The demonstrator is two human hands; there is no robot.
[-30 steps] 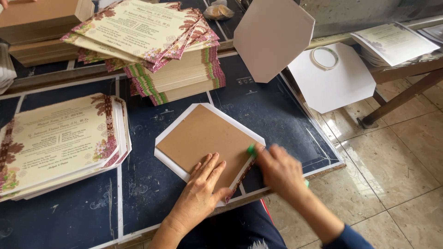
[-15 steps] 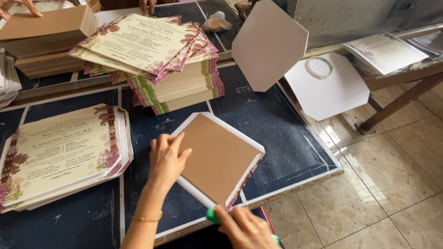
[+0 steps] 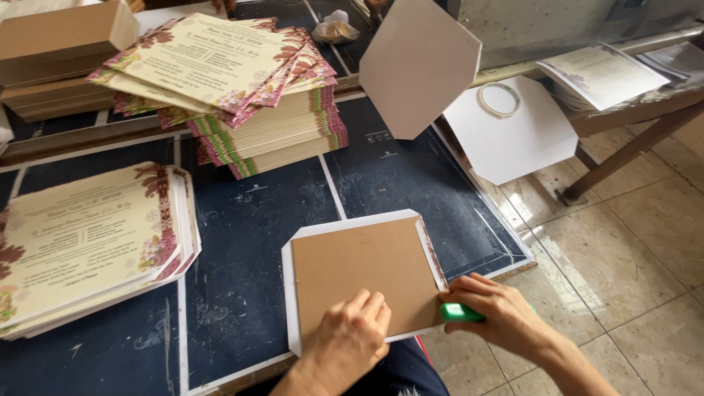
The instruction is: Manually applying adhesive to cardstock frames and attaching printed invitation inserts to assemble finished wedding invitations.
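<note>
Head view: left hand [image 3: 350, 339] lies flat on the brown square cardboard panel [image 3: 364, 273], right hand [image 3: 497, 314] clutches a small green tool [image 3: 460, 312] at its corner. Best pressed firmly along that edge

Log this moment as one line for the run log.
left hand: pressing flat on brown board | right hand: holding green tool at board's right edge | board: lying on white sheet on dark table

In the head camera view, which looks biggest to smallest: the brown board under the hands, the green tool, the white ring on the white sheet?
1. Brown board, under the left hand, clearly largest.
2. White ring.
3. Green tool in the right hand; partly hidden, so ring versus tool is unsure.
</note>
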